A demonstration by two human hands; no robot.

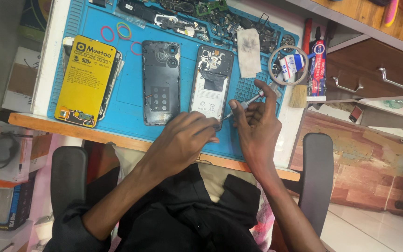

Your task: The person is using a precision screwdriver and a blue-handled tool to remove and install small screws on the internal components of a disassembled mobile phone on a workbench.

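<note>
Right hand (256, 122) grips a slim screwdriver (244, 105) pen-style, thumb & fingers pinched round the shaft, tip angled down-left to the bottom edge of the opened phone (211, 84), prob. so the point sits square on a screw. Left hand (186, 140), just left of it, curls fingers onto that same bottom edge, pinning the phone w/ no tool in it. Under both hands, the blue mat (127, 107) keeps parts from sliding. Left of the left hand: black back cover (161, 81) lying inside-up, then a yellow box (86, 79) farther out. Beyond the right hand: a tape roll (288, 66), brush (298, 95), 3 rubber bands (117, 32) far up-left.
</note>
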